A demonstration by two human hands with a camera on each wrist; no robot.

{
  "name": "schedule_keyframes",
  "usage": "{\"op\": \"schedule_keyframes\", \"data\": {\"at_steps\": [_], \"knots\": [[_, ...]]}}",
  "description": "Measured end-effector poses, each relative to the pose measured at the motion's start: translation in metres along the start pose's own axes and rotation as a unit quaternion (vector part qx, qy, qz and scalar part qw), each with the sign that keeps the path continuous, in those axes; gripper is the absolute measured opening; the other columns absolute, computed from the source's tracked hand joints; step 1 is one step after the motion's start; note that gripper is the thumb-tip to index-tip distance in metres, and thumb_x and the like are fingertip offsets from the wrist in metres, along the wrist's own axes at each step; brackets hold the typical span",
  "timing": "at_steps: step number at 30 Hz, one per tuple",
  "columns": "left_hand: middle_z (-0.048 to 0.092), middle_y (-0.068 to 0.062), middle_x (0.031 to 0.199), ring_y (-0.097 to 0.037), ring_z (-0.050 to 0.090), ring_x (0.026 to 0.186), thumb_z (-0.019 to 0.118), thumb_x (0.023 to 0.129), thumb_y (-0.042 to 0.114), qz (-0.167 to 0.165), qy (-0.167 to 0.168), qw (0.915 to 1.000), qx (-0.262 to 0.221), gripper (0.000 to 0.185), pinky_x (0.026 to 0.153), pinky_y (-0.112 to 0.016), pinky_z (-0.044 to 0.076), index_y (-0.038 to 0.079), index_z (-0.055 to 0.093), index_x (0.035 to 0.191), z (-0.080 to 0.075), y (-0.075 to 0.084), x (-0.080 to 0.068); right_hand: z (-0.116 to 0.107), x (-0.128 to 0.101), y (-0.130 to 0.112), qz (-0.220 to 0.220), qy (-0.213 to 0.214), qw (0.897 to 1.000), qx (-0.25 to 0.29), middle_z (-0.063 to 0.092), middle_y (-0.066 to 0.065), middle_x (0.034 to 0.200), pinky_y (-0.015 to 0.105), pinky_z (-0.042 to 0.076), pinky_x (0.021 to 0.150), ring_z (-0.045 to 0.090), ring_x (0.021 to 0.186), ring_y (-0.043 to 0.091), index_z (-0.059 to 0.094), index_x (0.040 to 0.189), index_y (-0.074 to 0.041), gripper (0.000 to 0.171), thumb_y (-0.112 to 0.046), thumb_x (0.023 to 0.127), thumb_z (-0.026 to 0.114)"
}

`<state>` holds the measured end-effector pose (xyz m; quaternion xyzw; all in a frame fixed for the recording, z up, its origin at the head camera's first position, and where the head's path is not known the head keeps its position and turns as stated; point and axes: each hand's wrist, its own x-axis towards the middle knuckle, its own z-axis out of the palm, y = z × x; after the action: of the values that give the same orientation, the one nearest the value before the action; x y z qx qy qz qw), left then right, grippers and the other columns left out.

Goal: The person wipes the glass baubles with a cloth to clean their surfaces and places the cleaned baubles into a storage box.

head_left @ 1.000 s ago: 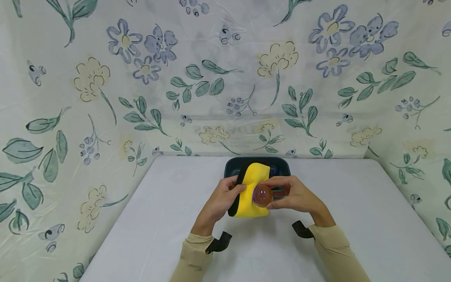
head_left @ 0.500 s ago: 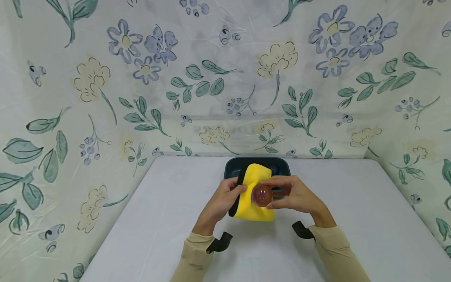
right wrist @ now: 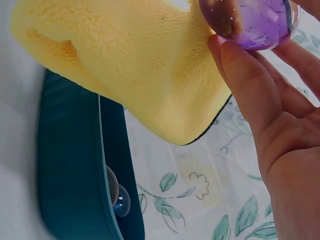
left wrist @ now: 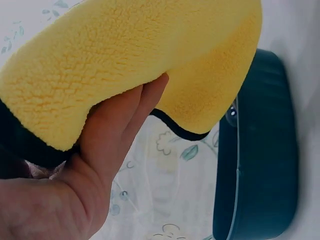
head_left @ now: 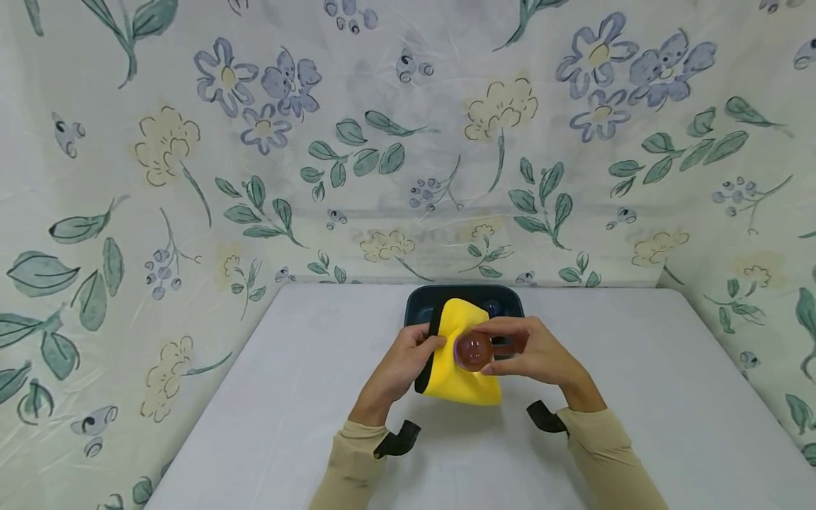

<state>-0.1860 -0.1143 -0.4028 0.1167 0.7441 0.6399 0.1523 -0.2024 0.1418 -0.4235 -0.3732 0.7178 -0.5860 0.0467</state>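
Observation:
My left hand [head_left: 408, 360] grips a fluffy yellow cleaning cloth [head_left: 455, 382] by its black-edged left side, thumb in front. Several fingers run behind the cloth in the left wrist view. With thumb and fingertips my right hand [head_left: 538, 354] pinches a shiny see-through ball [head_left: 474, 351], against the cloth's front. It looks reddish brown from the head and purple in the right wrist view, where the ball [right wrist: 255, 22] is cut off by the top edge. Behind the hands stands a dark teal tub [head_left: 417, 301], partly hidden by the cloth.
Inside the tub lie small glassy balls, one a blue ball [right wrist: 121, 201]. The tub stands near the back edge of a white table [head_left: 306, 354]. A flower-printed curtain [head_left: 408, 177] hangs behind and at both sides.
The cloth's lower right corner has slid down and to the right below the ball. The ball has shifted slightly left and up. Both hands have stayed almost in place.

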Motion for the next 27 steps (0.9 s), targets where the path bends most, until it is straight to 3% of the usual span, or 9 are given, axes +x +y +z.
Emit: {"op": "schedule_keyframes", "data": {"at_steps": [7,14,20,27], "knots": [[0.071,-0.008,0.103,-0.013,0.070,0.082,0.049,0.104,0.018,-0.007,0.000,0.9996,-0.028,0.037,0.080,-0.026,0.063,-0.006,0.059,0.130,-0.002,-0.006,-0.002,0.001,0.002,-0.001,-0.005,0.014,1.000,-0.012,0.070,0.018,0.128,0.032,0.062,0.093,0.073,0.107,0.015,0.068,0.132,-0.003,0.052,-0.003,0.082,0.084],[0.071,0.001,0.103,-0.011,0.072,0.088,0.048,0.105,0.019,-0.017,-0.059,0.9937,-0.094,0.042,0.084,-0.028,0.064,-0.010,0.052,0.134,-0.005,-0.014,-0.007,-0.003,-0.003,-0.005,-0.004,0.040,0.999,-0.023,0.069,0.023,0.125,0.027,0.061,0.094,0.073,0.105,0.013,0.066,0.133,0.002,0.054,-0.003,0.082,0.083],[0.072,0.002,0.105,-0.011,0.074,0.092,0.048,0.105,0.022,-0.052,-0.085,0.9859,-0.134,0.044,0.087,-0.029,0.064,-0.008,0.050,0.138,-0.011,-0.027,-0.017,-0.009,0.000,-0.006,0.012,0.086,0.996,-0.025,0.066,0.028,0.133,0.026,0.060,0.094,0.071,0.110,0.002,0.063,0.136,0.005,0.059,-0.001,0.081,0.084],[0.072,0.002,0.101,-0.010,0.072,0.088,0.050,0.104,0.020,-0.100,-0.092,0.9807,-0.140,0.041,0.084,-0.025,0.063,-0.007,0.052,0.134,-0.022,-0.053,-0.027,-0.018,0.009,-0.007,0.040,0.120,0.992,-0.017,0.061,0.029,0.141,0.028,0.062,0.090,0.072,0.112,0.007,0.060,0.139,0.006,0.061,0.001,0.082,0.082]]}}
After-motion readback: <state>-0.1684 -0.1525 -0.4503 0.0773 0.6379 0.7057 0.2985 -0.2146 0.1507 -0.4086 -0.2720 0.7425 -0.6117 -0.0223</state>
